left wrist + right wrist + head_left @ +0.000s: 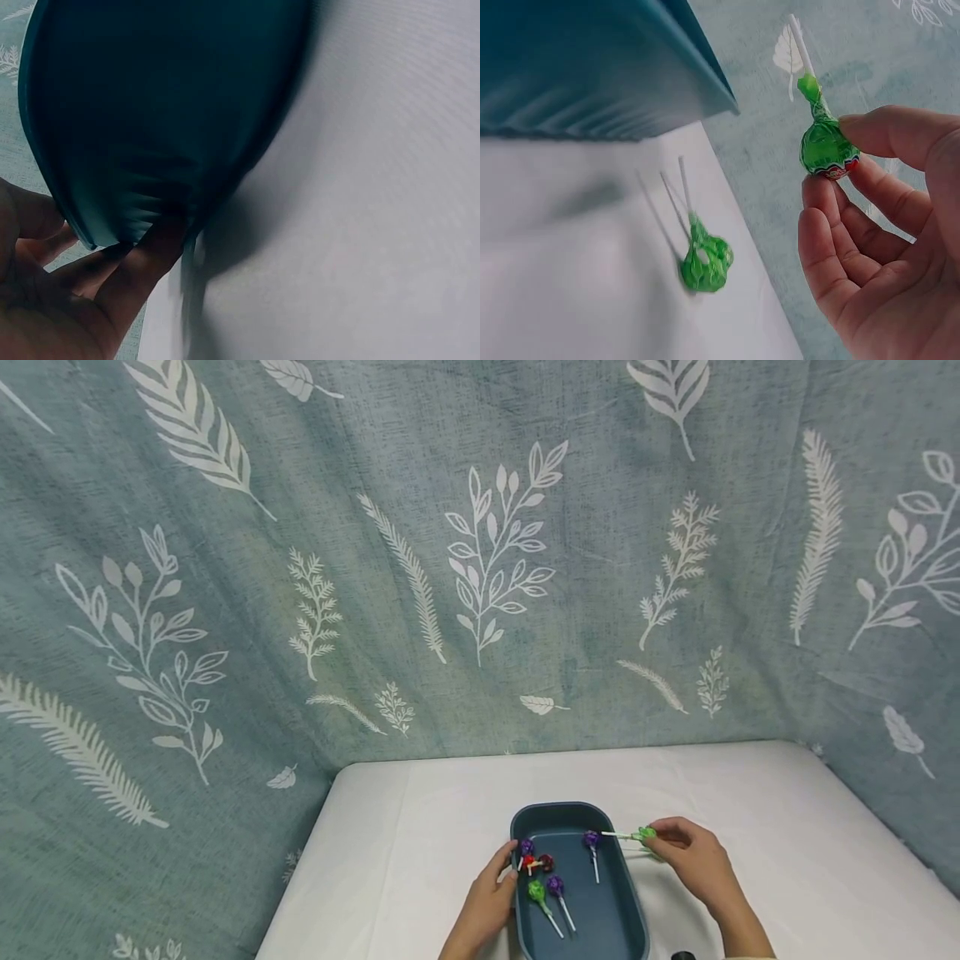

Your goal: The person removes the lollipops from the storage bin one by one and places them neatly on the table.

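Observation:
A dark blue tray (618, 906) stands on the white table, its ribbed outer wall (150, 180) showing in the left wrist view. My left hand (487, 900) grips its left side, thumb at the rim and fingers against the wall. Beyond the opposite rim, my right hand (696, 860) pinches a wrapped green lollipop (826, 146) by its head, the white stick pointing toward the tray. Below it, green lollipops (707, 262) lie on the table close together. Inside the tray are a green lollipop (537, 891), purple lollipops (555, 885) and red ones (529, 862).
White cloth covers the table (420, 827). A blue-green curtain (480, 710) with white leaf prints hangs behind and at the sides. A small dark object (683, 956) shows at the bottom edge of the head view, right of the tray.

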A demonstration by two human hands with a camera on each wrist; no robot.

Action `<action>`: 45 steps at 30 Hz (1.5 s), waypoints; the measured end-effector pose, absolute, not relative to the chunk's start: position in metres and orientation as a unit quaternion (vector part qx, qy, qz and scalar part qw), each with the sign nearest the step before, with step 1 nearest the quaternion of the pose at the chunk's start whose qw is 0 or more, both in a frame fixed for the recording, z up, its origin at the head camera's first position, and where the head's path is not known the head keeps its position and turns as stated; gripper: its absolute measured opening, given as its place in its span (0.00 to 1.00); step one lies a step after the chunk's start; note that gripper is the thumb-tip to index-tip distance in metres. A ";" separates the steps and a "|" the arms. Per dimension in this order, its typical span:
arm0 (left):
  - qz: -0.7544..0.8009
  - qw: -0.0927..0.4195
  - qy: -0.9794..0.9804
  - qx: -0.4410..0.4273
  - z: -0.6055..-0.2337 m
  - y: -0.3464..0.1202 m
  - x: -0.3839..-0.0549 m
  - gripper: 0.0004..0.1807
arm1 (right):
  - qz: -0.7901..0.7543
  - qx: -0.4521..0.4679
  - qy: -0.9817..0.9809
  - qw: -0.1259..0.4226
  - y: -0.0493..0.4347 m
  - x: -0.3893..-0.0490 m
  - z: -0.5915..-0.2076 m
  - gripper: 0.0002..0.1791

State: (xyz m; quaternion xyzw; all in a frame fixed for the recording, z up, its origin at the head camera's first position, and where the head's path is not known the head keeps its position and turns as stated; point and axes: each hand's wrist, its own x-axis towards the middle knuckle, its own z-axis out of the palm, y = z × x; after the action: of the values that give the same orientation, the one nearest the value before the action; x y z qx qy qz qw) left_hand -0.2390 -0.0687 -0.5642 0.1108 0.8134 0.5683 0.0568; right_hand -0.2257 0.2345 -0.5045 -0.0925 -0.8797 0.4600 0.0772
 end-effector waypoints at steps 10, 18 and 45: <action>0.574 0.057 0.810 0.111 -0.564 -0.069 -0.239 0.23 | 0.457 -0.119 -0.880 0.057 0.252 -0.219 -0.516 0.32; 0.575 0.057 0.808 0.111 -0.566 -0.069 -0.240 0.23 | 0.426 -0.140 -0.892 0.061 0.264 -0.215 -0.531 0.27; 0.581 0.066 0.806 0.093 -0.559 -0.067 -0.237 0.22 | 0.381 -0.150 -0.912 0.029 0.267 -0.225 -0.559 0.22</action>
State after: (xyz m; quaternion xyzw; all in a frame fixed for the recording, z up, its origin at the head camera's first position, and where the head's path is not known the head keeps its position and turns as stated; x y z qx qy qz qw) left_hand -0.2372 -0.0670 -0.5592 0.0929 0.8062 0.5806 0.0662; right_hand -0.2247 0.2671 -0.5588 -0.1497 -0.9118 0.3813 0.0290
